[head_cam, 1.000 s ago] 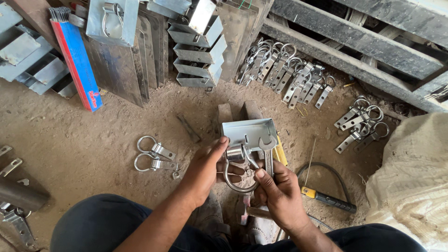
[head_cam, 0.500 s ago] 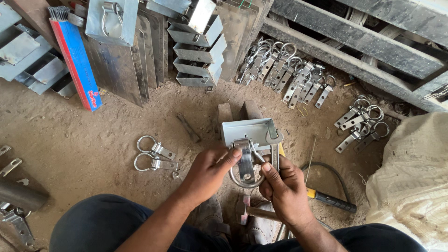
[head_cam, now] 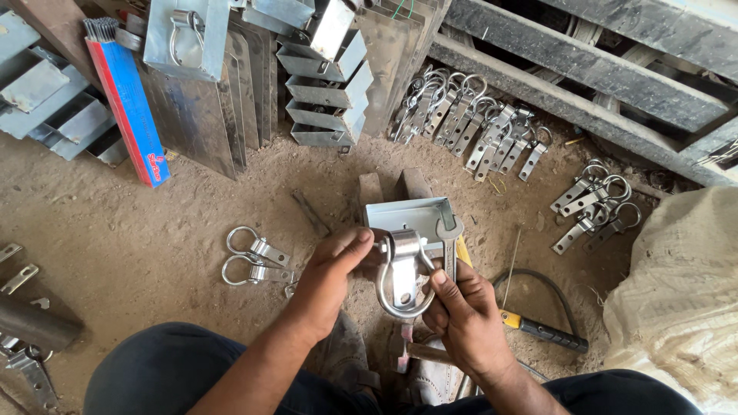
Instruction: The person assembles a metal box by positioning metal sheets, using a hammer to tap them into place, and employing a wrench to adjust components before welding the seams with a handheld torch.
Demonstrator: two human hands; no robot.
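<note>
Head view, single frame. The lower end of the grey metal strap with a round steel ring [head_cam: 403, 278] is partly covered by the right hand [head_cam: 467, 321]; the bolt or pin at its top cannot be made out clearly. Whatever lies under the hands is hidden.

Left hand [head_cam: 329, 277]: grip closed on the upper left side of the strap, thumb across its top. Right hand: fingers curled on the ring's lower right edge, pinching it.

The strap is held over the dirt floor [head_cam: 138, 246], just in front of a folded grey sheet-metal bracket [head_cam: 407, 211]. An open-ended steel spanner [head_cam: 449, 240] lies beside it. Strap's long axis runs away from the person, ring end nearest the body.
</note>
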